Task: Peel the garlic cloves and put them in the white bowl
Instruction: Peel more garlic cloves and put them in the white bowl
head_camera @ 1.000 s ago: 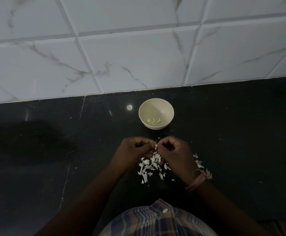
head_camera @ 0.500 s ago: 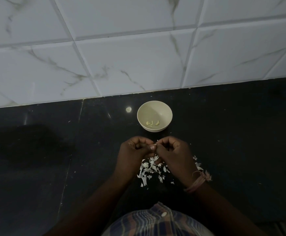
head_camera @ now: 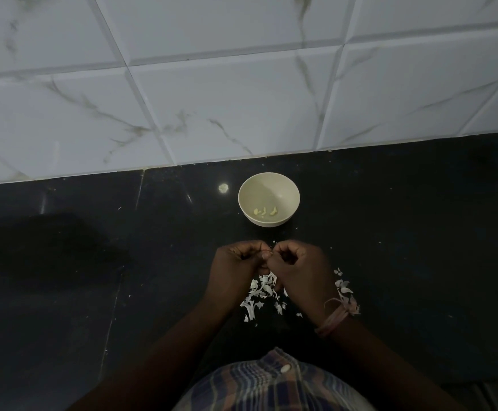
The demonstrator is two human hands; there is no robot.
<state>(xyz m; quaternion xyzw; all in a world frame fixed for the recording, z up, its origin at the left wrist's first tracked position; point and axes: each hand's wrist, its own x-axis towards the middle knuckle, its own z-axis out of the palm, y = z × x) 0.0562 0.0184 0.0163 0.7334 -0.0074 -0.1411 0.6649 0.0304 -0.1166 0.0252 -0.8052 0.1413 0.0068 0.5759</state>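
Left hand (head_camera: 236, 262) and right hand (head_camera: 296, 266) curled together, pinching a hidden clove, orientation unclear, white bowl (head_camera: 268, 200) beyond

Item count, head view:

- White bowl (head_camera: 269, 185): one, standing on the black table (head_camera: 405, 232) near its back edge.
- Peeled garlic cloves (head_camera: 265, 212): three or four pale pieces inside the bowl; the exact number cannot be resolved.
- Garlic skin scraps (head_camera: 258, 295): many loose pieces, too numerous and small to count, on the table nearer its front edge.
- Hands: two, left hand (head_camera: 236, 268) and right hand (head_camera: 299, 271).
- Wrist thread band (head_camera: 335, 317): one.
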